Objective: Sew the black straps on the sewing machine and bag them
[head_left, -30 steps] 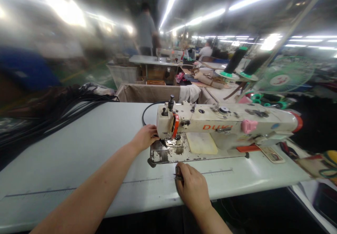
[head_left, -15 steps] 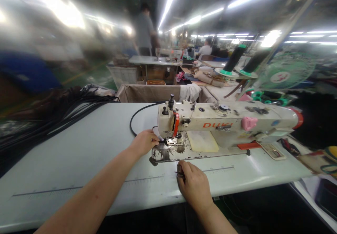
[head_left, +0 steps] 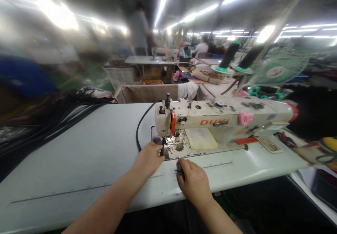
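My left hand (head_left: 151, 158) pinches a narrow black strap (head_left: 162, 148) just left of the needle area, low over the bed of the sewing machine (head_left: 189, 118). The strap loops behind the machine head and curves over the tabletop. Near the front edge of the machine bed, my right hand (head_left: 194, 177) rests on the table, its fingers closed round small thread snips (head_left: 179, 172). Only their dark pointed tips poke out to the left; the rest is hidden in the palm.
A bundle of long black straps (head_left: 65, 121) lies across the table's left side. Behind stands a cloth-lined bin (head_left: 147, 92) with a white cloth over its rim. Thread cones (head_left: 229, 56) and a green fan (head_left: 284, 69) are at the right. Other people are farther back.
My left hand has come nearer to me, swinging the strap's held part from sideways to pointing toward me. The strap's loop has narrowed. My right hand stays in place with the snips.
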### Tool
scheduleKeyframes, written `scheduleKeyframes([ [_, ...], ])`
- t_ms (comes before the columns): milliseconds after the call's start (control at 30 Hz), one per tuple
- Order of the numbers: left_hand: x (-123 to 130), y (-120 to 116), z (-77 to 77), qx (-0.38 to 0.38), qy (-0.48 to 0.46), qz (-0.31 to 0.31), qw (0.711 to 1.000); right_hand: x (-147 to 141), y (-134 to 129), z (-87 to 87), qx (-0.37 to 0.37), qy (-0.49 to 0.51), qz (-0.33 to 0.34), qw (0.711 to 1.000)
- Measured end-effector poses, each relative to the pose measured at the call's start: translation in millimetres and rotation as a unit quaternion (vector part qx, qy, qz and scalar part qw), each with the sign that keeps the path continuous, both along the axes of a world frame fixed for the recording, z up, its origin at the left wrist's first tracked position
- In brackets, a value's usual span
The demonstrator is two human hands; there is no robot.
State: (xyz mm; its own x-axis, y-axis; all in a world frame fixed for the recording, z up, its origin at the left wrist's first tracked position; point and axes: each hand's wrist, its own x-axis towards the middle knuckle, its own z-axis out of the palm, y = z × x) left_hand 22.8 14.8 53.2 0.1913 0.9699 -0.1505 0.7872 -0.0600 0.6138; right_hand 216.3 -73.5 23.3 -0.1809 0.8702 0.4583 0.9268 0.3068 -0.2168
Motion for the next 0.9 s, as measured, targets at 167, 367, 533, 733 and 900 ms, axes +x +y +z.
scheduleKeyframes([
  [167,18,-13,-6.0,-0.044,-0.037,0.011,0.998,-1,-1,1.2,-0.005,0.002,-0.003,1.000],
  [367,24,-25,-4.7,-0.122,-0.055,-0.001,0.991,1,-2,-3.2,-0.007,0.005,-0.001,1.000],
  [533,24,-41,7.8,-0.043,0.054,-0.083,0.994,2,-3,-3.8,-0.018,0.024,0.003,1.000],
  [733,29,-58,28.4,0.046,0.141,-0.120,0.982,12,-3,4.1,-0.072,0.143,0.049,0.986],
  [900,27,-61,26.3,0.107,0.123,-0.141,0.977,31,-17,10.6,-0.145,0.281,0.042,0.948],
])
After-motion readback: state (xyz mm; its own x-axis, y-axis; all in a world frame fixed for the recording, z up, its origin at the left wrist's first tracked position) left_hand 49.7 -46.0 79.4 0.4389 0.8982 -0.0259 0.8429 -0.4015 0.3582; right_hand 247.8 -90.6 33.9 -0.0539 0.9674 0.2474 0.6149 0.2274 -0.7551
